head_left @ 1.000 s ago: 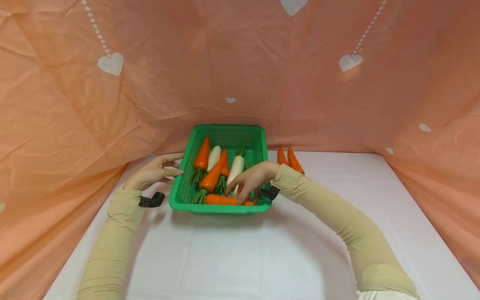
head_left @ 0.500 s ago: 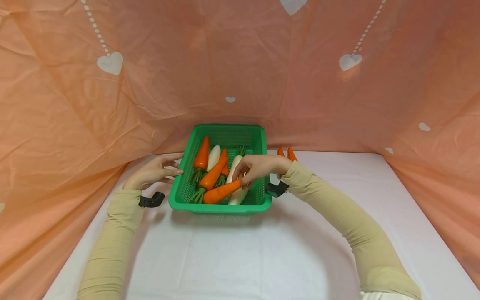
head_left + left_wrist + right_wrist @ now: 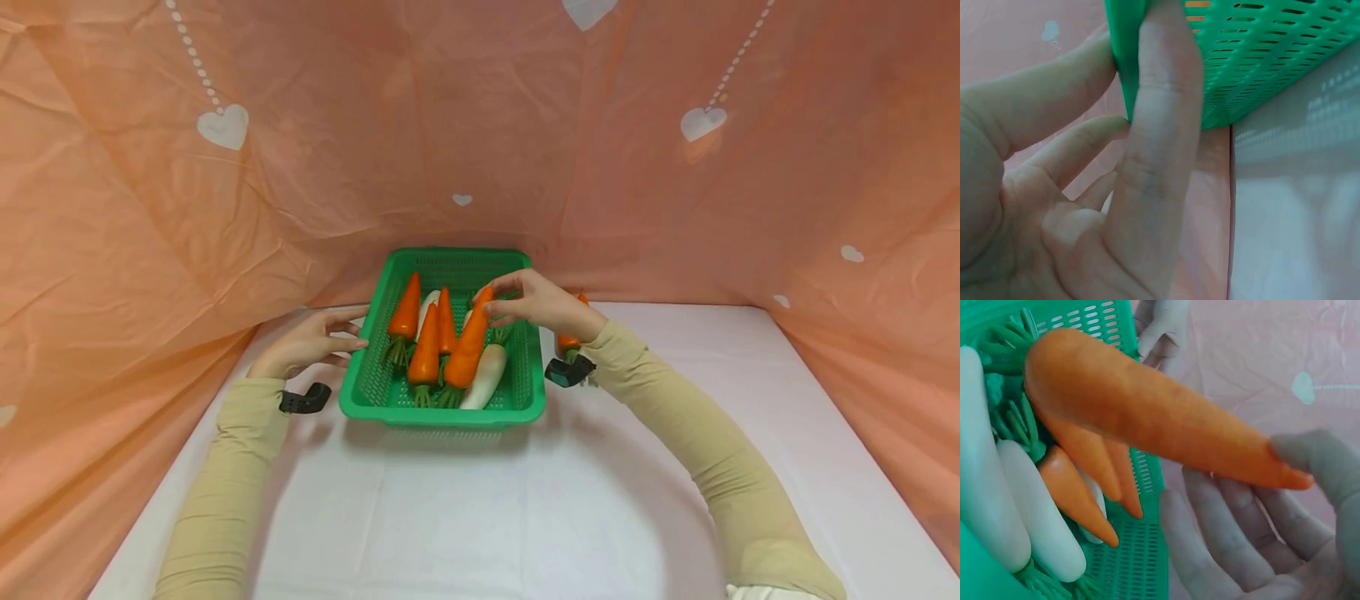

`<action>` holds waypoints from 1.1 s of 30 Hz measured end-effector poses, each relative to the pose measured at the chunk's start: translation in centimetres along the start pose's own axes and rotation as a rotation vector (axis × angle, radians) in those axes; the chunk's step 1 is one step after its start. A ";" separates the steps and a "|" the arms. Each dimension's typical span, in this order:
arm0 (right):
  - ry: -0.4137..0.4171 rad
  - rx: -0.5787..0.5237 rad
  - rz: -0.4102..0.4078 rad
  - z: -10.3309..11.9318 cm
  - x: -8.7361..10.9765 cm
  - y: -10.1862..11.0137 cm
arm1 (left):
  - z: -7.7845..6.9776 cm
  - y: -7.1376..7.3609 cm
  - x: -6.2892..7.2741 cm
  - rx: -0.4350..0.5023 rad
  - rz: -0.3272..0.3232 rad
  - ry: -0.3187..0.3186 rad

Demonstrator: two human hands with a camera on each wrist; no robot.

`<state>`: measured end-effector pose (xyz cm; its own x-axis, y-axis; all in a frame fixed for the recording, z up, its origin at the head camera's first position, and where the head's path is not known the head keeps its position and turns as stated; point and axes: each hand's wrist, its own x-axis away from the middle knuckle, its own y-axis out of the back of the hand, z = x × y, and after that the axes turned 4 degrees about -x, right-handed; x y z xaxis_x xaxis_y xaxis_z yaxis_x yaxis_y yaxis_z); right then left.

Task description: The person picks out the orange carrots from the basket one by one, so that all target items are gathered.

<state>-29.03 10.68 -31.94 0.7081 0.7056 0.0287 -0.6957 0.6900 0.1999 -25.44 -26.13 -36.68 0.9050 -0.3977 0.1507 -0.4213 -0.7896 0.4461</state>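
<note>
My right hand [image 3: 536, 302] pinches an orange carrot [image 3: 468, 342] near its thin tip, thumb on one side and fingers on the other. In the right wrist view the held carrot [image 3: 1141, 403] slants over the basket, its thick leafy end pointing away from the palm. My left hand [image 3: 306, 343] grips the left rim of the green plastic basket [image 3: 441, 414], thumb and fingers on either side of the rim [image 3: 1124, 56]. Inside the basket lie several other carrots [image 3: 423, 354] and white radishes [image 3: 487, 375] with green tops, partly overlapped by the held carrot.
To the right of the basket, more carrot [image 3: 570, 342] shows on the white tablecloth [image 3: 450, 508], mostly hidden behind the right hand and wrist. A pink-orange curtain [image 3: 480, 125] with white hearts hangs behind and along both sides.
My right hand has lifted the carrot from the front of the basket and turned its tip up and back. Another carrot in the basket has shifted more upright. The left hand stays at the rim.
</note>
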 end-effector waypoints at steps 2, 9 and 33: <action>0.000 -0.037 0.009 -0.3 -0.1 -0.2 | 0.0 0.0 0.0 0.000 0.001 0.000; -0.048 -0.052 0.092 -1.7 -0.5 -1.2 | 0.2 -0.1 0.0 0.014 0.004 -0.001; 0.049 0.073 0.089 -0.7 0.1 -1.5 | 0.1 -0.1 0.1 -0.021 -0.018 0.010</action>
<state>-28.04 9.81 -32.89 0.6359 0.7717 0.0021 -0.7436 0.6120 0.2691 -25.31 -26.12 -36.86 0.9130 -0.3790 0.1511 -0.4038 -0.7865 0.4673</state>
